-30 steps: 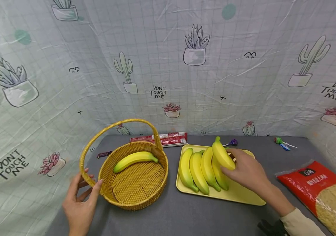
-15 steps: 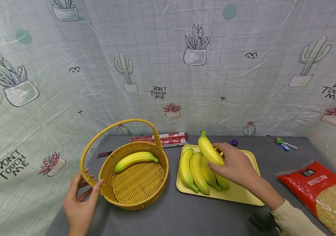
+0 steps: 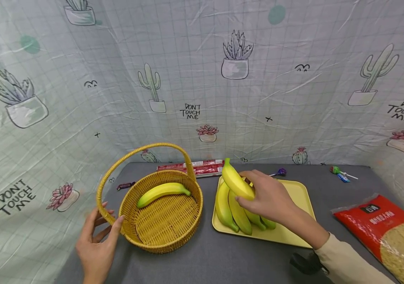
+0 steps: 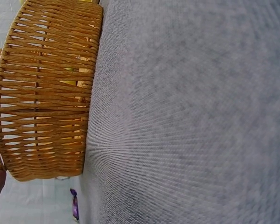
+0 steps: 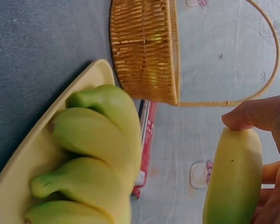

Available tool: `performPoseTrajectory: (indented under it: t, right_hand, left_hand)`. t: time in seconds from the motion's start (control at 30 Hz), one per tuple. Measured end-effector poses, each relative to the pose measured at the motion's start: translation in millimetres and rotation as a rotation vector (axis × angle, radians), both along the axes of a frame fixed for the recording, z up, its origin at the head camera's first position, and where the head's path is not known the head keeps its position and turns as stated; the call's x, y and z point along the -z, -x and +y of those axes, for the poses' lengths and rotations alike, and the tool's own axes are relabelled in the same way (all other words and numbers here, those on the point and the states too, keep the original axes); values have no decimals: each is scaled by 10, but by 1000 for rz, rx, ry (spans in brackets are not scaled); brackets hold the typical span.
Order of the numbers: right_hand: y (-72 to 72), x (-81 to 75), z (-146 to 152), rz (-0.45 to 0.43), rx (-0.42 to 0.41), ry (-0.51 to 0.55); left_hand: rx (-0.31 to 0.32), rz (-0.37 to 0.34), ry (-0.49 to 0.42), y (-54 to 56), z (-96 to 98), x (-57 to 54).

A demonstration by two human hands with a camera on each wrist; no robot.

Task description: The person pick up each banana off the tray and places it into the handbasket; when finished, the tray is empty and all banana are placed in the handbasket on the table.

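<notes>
My right hand (image 3: 270, 197) pinches a yellow banana (image 3: 235, 181) between thumb and fingers, holding it above the left part of a pale yellow tray (image 3: 299, 193). In the right wrist view, this held banana (image 5: 234, 182) is clear of the other bananas (image 5: 91, 135). Several bananas lie side by side on the tray, partly hidden under the hand. At the left, my left hand (image 3: 97, 244) grips the round wicker basket (image 3: 162, 246) where its tall handle meets the rim. One banana (image 3: 162, 193) lies inside the basket. The left wrist view shows the basket's woven wall (image 4: 49, 93) and a fingertip at its rim.
Behind the basket lie red wrapped packets (image 3: 207, 169); a small dark-wrapped candy (image 3: 125, 185) is at its left. Lollipops (image 3: 281, 172) lie behind the tray and farther right. A red bag of pasta (image 3: 382, 228) occupies the right side. A printed curtain (image 3: 258, 98) encloses the table.
My right hand has carried the held banana leftward over the tray, from above its middle to above its left side. The left hand and the basket have stayed in place.
</notes>
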State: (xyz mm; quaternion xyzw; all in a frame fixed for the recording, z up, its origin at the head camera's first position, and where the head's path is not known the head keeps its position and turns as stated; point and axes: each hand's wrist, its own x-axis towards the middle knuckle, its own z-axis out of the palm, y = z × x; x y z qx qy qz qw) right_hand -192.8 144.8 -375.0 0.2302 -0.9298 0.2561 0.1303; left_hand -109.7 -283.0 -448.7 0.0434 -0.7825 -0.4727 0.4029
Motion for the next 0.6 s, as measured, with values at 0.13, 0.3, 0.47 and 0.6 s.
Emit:
performPoseTrajectory:
  t: [0.13, 0.3, 0.47, 0.6]
  right_hand:
    - [12, -69, -99, 6, -36, -29]
    - [25, -146, -218, 14, -83, -44]
    - [22, -179, -330, 15, -114, -83]
    - [17, -187, -415, 23, -153, -101]
  left_hand:
    - [-16, -12, 5, 14, -1, 21]
    - [-15, -9, 0, 19, -8, 30]
    - [4, 3, -6, 2, -12, 12]
    - [-3, -2, -2, 12, -23, 29]
